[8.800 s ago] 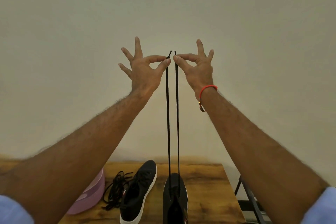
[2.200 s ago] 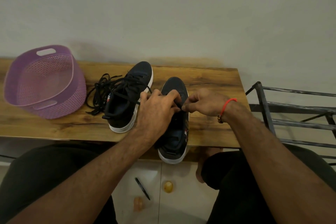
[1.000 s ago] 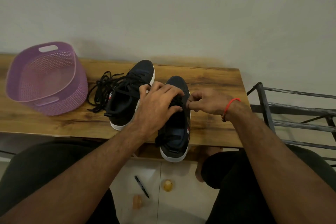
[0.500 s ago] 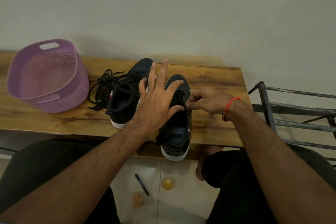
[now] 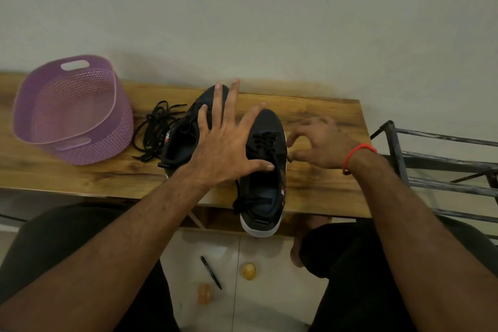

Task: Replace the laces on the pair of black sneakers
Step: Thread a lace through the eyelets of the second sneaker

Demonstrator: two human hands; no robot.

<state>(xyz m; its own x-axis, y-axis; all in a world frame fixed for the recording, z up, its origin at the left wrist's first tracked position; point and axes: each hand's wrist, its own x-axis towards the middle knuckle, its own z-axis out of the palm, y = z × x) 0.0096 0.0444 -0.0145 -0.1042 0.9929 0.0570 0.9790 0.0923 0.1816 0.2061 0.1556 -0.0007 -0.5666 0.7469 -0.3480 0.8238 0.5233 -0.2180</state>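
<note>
Over the two sneakers (image 5: 262,170), left hand (image 5: 226,148) fingers splayed, released; right hand (image 5: 320,145) fingers loosely curled, grasping nothing.

You face a plain off-white wall (image 5: 269,8), evenly and softly lit, with a faint shadow along its base. A wood-grain table (image 5: 323,183) runs against it, its right end just beside a dark metal rack (image 5: 431,164) of horizontal bars. Below, the floor is pale tile (image 5: 256,304), where a black pen (image 5: 211,272) and two small yellowish objects, too blurred to identify, lie near your seat.
</note>
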